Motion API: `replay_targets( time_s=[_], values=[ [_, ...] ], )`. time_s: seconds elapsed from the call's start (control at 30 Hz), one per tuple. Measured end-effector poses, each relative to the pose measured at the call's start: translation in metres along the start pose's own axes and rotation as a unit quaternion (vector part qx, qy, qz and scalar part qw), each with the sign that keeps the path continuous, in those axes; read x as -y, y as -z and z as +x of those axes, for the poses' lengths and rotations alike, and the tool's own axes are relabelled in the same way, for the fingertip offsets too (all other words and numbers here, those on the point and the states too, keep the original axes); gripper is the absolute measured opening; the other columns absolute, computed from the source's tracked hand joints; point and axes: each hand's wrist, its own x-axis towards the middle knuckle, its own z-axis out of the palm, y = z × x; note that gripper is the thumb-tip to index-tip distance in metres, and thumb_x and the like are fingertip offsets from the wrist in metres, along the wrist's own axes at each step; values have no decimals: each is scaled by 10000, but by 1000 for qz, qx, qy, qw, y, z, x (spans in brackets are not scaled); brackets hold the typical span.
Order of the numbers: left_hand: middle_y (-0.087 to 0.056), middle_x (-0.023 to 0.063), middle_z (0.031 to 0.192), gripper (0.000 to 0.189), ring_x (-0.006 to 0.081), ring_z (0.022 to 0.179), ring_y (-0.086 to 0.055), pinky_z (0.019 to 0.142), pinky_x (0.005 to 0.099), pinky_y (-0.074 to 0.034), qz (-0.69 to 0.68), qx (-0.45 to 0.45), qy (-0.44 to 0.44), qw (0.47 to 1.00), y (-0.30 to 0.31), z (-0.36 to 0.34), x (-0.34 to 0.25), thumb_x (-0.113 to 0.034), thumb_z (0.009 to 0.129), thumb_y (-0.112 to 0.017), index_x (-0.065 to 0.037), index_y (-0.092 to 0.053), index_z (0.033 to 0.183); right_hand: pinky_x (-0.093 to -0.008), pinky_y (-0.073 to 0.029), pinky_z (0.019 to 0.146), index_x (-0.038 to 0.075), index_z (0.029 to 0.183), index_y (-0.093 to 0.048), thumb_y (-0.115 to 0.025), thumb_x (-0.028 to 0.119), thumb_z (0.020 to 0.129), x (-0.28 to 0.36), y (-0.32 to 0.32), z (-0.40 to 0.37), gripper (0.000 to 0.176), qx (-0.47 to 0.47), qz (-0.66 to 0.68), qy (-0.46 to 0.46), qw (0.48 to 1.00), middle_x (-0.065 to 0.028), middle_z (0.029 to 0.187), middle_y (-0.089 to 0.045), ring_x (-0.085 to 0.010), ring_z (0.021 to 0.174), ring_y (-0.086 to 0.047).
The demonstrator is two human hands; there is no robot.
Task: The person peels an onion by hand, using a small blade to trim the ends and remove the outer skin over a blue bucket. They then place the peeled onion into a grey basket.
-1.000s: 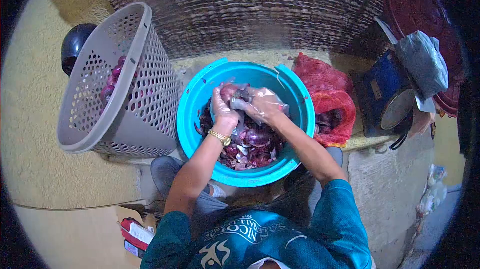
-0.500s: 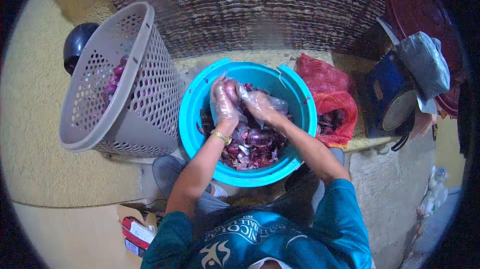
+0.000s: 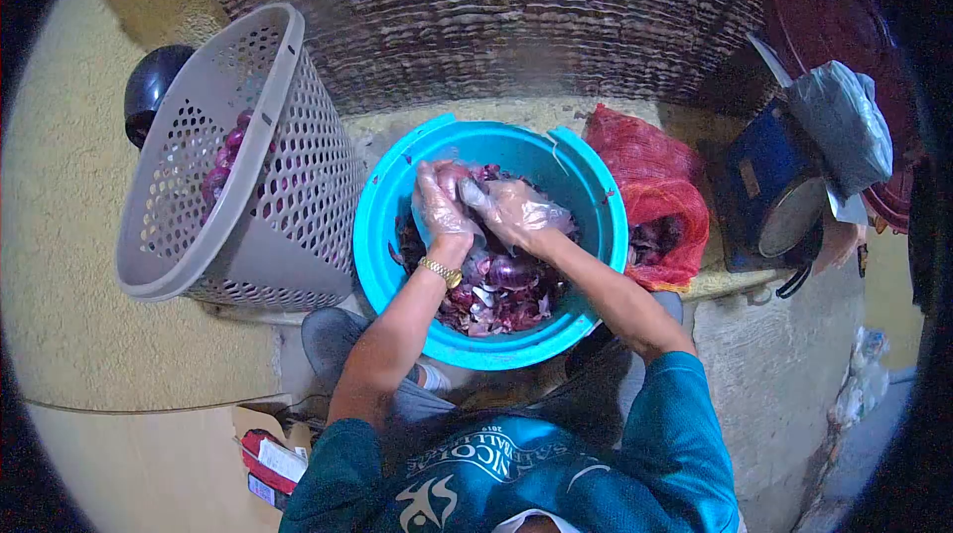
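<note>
Both my hands wear thin clear plastic gloves and meet over a turquoise basin. My left hand, with a gold watch at the wrist, grips a red onion. My right hand presses on the same onion from the right, fingers curled on its skin. Below them the basin holds a heap of purple onion peels and onions.
A grey perforated plastic basket leans at the left with red onions inside. A red mesh sack of onions lies right of the basin. A blue scale with a grey plastic bag stands further right. A woven wall rises behind.
My two hands dropped slightly lower over the basin and shifted their grip around the onion. The basin and basket stayed put.
</note>
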Motion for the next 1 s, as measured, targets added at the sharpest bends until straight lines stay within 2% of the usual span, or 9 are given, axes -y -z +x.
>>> replay_targets(
  time_s=[0.13,0.2,0.33,0.43,0.47,0.5,0.63,0.87,1.0],
  values=[
    [-609,69,861,369,168,799,-566,791,330,-474,111,12,-119,987,-2,1,-7,-357,1005,-461,-37,-577,862,-516,-465,839,-10,935,-694,-224,726,912,-11,-14,8,874,-6,49,14,999,-288,942,-657,-459,908,-626],
    [-598,62,860,387,145,800,-536,794,308,-450,301,-2,-185,936,-4,-4,-16,-354,1018,-438,-30,-581,862,-518,-437,866,-17,928,-692,-182,741,908,-12,-17,12,914,44,51,-26,997,-302,936,-651,-463,932,-613],
    [-595,58,854,393,153,790,-533,775,326,-457,291,11,-228,929,-5,-2,-15,-361,1023,-432,-41,-581,850,-516,-426,768,-46,856,-649,-186,673,952,-12,-19,14,861,43,87,8,995,-287,797,-630,-431,778,-588],
    [-605,61,815,370,175,716,-576,695,337,-503,166,12,-134,977,3,12,-8,-413,994,-466,-70,-594,937,-518,-395,736,-59,846,-629,-174,690,945,-2,-3,8,881,10,143,-58,988,-281,762,-611,-400,697,-527],
    [-620,85,836,411,209,745,-601,739,361,-519,85,-32,-12,996,4,17,-8,-457,976,-479,-62,-595,972,-519,-382,731,-61,852,-625,-171,695,942,-3,6,10,886,-15,134,-72,988,-280,762,-607,-387,682,-494],
    [-635,108,856,460,244,773,-626,783,384,-534,2,-76,111,991,4,19,-9,-500,958,-493,-55,-595,1008,-520,-369,726,-63,859,-622,-168,700,939,-6,13,10,891,-38,124,-85,988,-279,762,-603,-373,667,-462],
    [-614,195,1112,615,338,1014,-624,913,478,-521,-111,-58,290,949,11,23,-14,-594,912,-502,-28,-553,1147,-517,-405,778,-64,818,-614,-157,735,917,-32,18,21,926,-77,100,-101,987,-304,799,-602,-419,795,-574],
    [-588,203,1162,620,349,1065,-593,972,508,-483,-113,-12,296,948,12,25,-15,-588,914,-487,-49,-538,1217,-481,-461,738,-18,846,-688,-410,715,880,-7,40,7,785,-43,7,-122,992,-267,823,-655,-403,798,-646],
    [-587,198,1173,580,352,1074,-589,963,509,-481,-90,-37,294,951,3,17,-23,-555,918,-488,-57,-544,1210,-485,-497,786,55,833,-723,-420,655,899,-9,41,7,675,-53,-71,-120,989,-213,897,-687,-410,879,-652]
  ],
)
